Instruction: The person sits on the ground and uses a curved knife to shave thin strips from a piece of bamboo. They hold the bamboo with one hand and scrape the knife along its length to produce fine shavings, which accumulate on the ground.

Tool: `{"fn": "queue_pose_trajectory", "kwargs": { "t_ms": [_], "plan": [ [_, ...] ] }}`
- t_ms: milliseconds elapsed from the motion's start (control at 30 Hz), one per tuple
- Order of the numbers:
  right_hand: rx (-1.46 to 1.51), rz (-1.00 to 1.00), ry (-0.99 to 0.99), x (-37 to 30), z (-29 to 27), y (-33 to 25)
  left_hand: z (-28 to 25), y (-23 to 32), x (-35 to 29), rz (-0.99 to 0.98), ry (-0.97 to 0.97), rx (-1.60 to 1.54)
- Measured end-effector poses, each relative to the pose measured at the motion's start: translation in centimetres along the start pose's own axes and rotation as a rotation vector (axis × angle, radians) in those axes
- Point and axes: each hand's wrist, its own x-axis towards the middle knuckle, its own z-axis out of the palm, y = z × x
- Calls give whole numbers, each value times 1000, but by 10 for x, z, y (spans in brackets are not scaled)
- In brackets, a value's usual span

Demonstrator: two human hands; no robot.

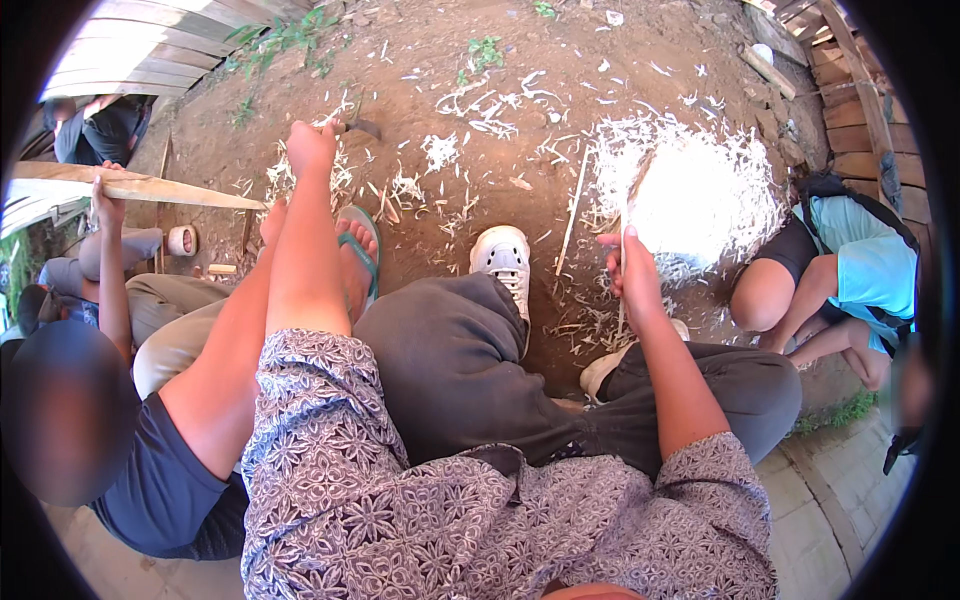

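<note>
A: Which tool lies in your left hand (313, 150)?

B: Your left hand, its arm stretched forward, is closed in a fist on a dark-bladed tool (366, 128); the blade projects to the right, over scattered shavings (440, 152).

A: And your right hand (636, 270)?

B: It pinches a thin pale strip (625, 212), thumb pointing upward. The strip rises toward the left side of a pale shavings pile (705, 195), where glare hides whether the two touch.

A: What surrounds your hands?

B: Between them, nearer your body, stands a white shoe (502, 262). A slender stick (573, 212) lies on the brown earth (400, 45), left of the pile. At far left, another person's hand (108, 208) grips a long plank (165, 190); at far right, a person in a light-blue shirt (876, 262) bends beside the pile.
</note>
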Motion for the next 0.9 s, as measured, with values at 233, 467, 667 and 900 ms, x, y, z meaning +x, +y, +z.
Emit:
{"fn": "queue_pose_trajectory", "kwargs": {
  "t_ms": [233, 467, 667, 900],
  "plan": [
    [16, -6, -17, -3, -1, 0, -10, -29, 11, -81, -45, 58],
    [19, 10, 0, -3, -5, 1, -11, -20, 4, -68, -21, 90],
    [17, 14, -12, -2, -2, 0, -7, -31, 11, -24, 20, 61],
    [11, 33, -9, 0, 0, 3, -11, -4, 29, -87, -1, -141]
  ]
}}
